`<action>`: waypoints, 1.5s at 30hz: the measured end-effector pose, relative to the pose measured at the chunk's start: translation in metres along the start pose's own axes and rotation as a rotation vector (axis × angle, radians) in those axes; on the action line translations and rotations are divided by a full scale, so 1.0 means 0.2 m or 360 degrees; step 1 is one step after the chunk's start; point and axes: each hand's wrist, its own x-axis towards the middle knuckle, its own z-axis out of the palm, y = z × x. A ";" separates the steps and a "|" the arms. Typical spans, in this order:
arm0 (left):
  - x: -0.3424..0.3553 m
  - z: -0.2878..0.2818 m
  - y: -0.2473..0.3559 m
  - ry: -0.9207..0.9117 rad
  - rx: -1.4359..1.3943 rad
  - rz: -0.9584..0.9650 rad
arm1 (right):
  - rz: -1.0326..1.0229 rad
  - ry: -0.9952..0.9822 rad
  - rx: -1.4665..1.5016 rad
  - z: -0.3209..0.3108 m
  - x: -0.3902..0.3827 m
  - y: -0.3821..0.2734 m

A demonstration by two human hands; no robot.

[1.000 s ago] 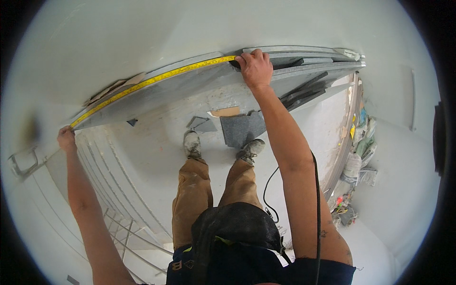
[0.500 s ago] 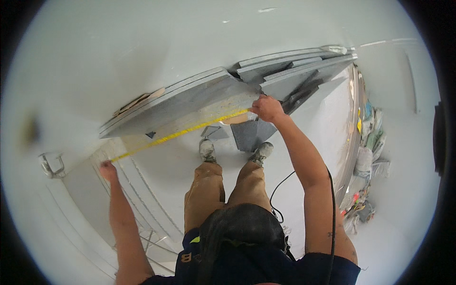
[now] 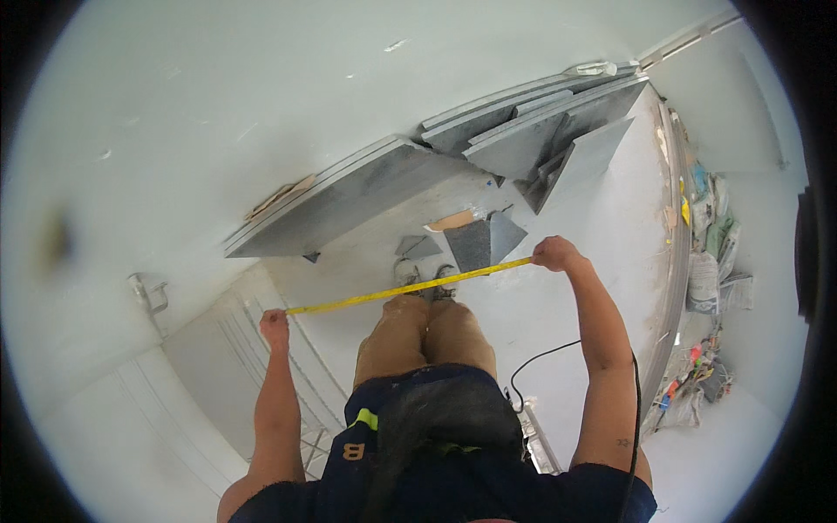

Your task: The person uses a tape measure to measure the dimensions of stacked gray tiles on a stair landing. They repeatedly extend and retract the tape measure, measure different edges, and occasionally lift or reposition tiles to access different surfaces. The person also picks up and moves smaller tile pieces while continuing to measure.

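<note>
Yellow tape measure (image 3: pixel 488 272) is stretching over the shoes (image 3: pixel 405 271), its long axis running left to right, right end angling forward; fingers of left hand (image 3: pixel 275 330) and right hand (image 3: pixel 556 254) are grasping its visible ends.

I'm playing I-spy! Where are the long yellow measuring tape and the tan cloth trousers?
Long yellow measuring tape (image 3: pixel 406 289): head view, middle of the strip.
Tan cloth trousers (image 3: pixel 394 340): head view, left leg.

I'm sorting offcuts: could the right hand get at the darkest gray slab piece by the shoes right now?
Probably not: the right hand is holding the yellow measuring tape, and the darkest gray slab piece lies below on the floor. Its top looks mostly uncovered, though.
</note>
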 end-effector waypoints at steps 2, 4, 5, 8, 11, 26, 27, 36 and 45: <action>0.01 0.04 0.09 0.0030 0.0030 0.0180 | 0.0029 0.0031 0.0123 0.06 -0.10 0.09; -0.01 0.04 0.19 0.0031 0.0026 0.0341 | 0.0000 0.0147 0.0197 0.10 -0.23 0.17; -0.01 0.04 0.26 0.0021 0.0023 0.0413 | 0.0019 0.0175 0.0220 0.11 -0.28 0.19; -0.06 0.01 0.47 0.0058 -0.0114 0.0522 | 0.0136 0.0286 0.0478 0.09 -0.45 0.28; -0.09 -0.03 0.65 0.0236 0.0019 0.0627 | 0.0208 0.0402 0.0574 -0.01 -0.52 0.30; 0.47 -0.26 0.57 0.0783 0.0407 0.0288 | -0.0228 0.1178 0.0028 -0.94 0.48 -0.42; 0.56 -0.25 0.52 0.0782 0.0413 0.0227 | -0.0246 0.1141 -0.0005 -0.99 0.59 -0.48; 1.13 -0.11 0.31 0.0928 0.0478 0.0154 | -0.0184 0.1267 -0.0125 -1.08 1.10 -0.81; 1.30 -0.07 0.13 0.0943 0.0631 0.0058 | 0.0048 0.1445 -0.0088 -0.96 1.10 -0.89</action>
